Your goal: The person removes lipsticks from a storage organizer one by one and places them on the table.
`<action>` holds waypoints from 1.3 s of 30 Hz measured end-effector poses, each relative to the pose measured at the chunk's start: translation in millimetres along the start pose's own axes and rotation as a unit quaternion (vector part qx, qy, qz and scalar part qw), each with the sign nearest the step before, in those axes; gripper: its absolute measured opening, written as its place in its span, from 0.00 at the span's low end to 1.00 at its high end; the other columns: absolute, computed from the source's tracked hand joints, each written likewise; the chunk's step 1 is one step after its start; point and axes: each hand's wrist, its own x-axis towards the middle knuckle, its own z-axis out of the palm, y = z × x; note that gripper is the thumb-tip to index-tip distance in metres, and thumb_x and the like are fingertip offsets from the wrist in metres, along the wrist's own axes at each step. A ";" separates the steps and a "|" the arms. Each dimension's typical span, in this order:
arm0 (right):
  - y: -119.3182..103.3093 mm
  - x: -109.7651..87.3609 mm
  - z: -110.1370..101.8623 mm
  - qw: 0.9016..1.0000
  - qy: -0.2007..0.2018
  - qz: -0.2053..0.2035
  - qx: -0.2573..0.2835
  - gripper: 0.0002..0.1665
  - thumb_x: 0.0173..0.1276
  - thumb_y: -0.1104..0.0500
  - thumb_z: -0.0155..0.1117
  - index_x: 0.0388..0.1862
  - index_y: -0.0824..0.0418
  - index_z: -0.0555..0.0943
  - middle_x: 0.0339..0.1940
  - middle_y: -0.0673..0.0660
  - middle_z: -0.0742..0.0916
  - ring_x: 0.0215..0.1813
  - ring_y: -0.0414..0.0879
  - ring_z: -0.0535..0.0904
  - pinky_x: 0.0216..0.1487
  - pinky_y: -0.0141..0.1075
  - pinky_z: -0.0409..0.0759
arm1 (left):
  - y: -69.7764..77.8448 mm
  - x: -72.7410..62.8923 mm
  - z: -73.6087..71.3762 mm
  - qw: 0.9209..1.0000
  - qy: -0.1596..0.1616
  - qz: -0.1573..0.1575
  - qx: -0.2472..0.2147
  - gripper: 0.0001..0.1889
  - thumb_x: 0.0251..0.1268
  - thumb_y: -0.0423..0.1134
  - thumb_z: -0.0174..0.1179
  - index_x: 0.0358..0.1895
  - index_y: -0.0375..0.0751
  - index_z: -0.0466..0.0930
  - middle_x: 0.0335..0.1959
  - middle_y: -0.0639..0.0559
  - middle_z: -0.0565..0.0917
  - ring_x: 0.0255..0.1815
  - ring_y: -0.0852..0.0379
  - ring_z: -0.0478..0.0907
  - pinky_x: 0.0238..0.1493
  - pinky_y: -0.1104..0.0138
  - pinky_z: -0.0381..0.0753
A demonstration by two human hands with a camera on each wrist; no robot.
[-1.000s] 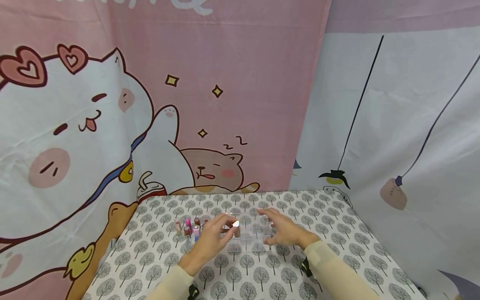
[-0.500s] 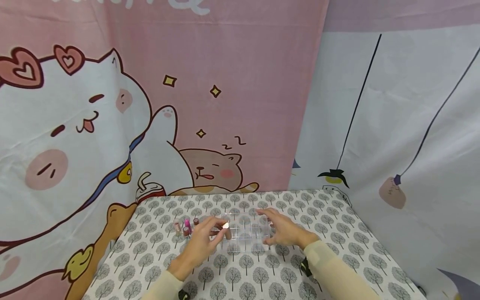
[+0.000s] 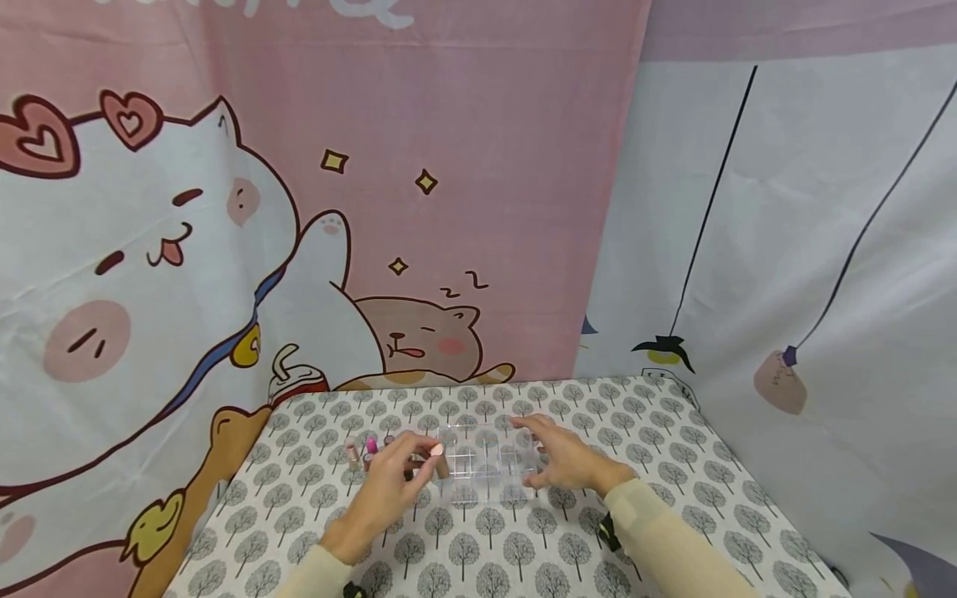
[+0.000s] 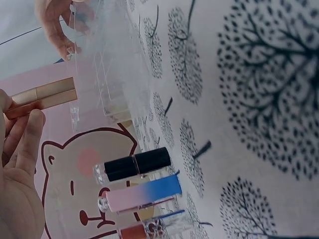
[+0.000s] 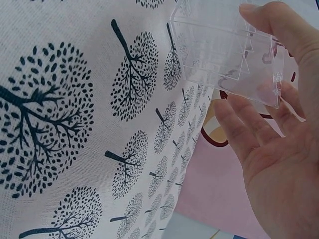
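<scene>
My left hand [image 3: 389, 482] pinches a rose-gold lipstick tube [image 4: 55, 93] between thumb and fingertips, at the left end of a clear plastic organizer [image 3: 489, 479]. In the head view the tube's pale end faces up. The organizer has several divided compartments and sits on the patterned cloth. At its right end, my right hand [image 3: 562, 459] spans it, thumb at the near side and fingers at the far side. The right wrist view shows that thumb [image 5: 259, 16] on the organizer's edge. Beside my left hand stand a black lipstick tube [image 4: 137, 164] and a pink-and-blue one [image 4: 144, 193].
More lipsticks, among them a bright pink one [image 3: 371, 446] and a pale one [image 3: 353, 453], stand left of the organizer, partly hidden by my left hand. Tree-printed cloth [image 3: 493, 544] covers the table. A cartoon curtain [image 3: 478, 166] hangs behind it.
My left hand has moved left with the lipstick tube, from over the organizer's compartments to its left edge. It now hides more of the standing lipsticks. My right hand stays in place.
</scene>
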 end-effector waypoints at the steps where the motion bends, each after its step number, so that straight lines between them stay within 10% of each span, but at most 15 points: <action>1: 0.0 -0.2 0.0 1.000 0.000 0.000 -0.001 0.71 0.63 0.53 0.94 0.98 0.38 0.60 0.91 0.59 0.74 0.75 0.70 0.86 0.72 0.67 0.92 | -0.5 -0.6 -1.1 1.000 0.000 -0.002 0.002 0.13 0.81 0.29 0.74 0.62 0.41 0.89 0.53 0.53 0.92 0.51 0.61 0.91 0.50 0.71 0.98; 39: 2.4 -2.0 1.3 1.000 0.003 0.001 0.001 0.70 0.64 0.54 0.93 0.97 0.36 0.61 0.90 0.58 0.75 0.76 0.70 0.85 0.70 0.62 0.95 | -20.0 -27.7 -39.6 1.000 0.001 0.003 0.026 0.14 0.76 0.24 0.75 0.57 0.42 0.89 0.46 0.55 0.92 0.43 0.64 0.91 0.46 0.66 0.99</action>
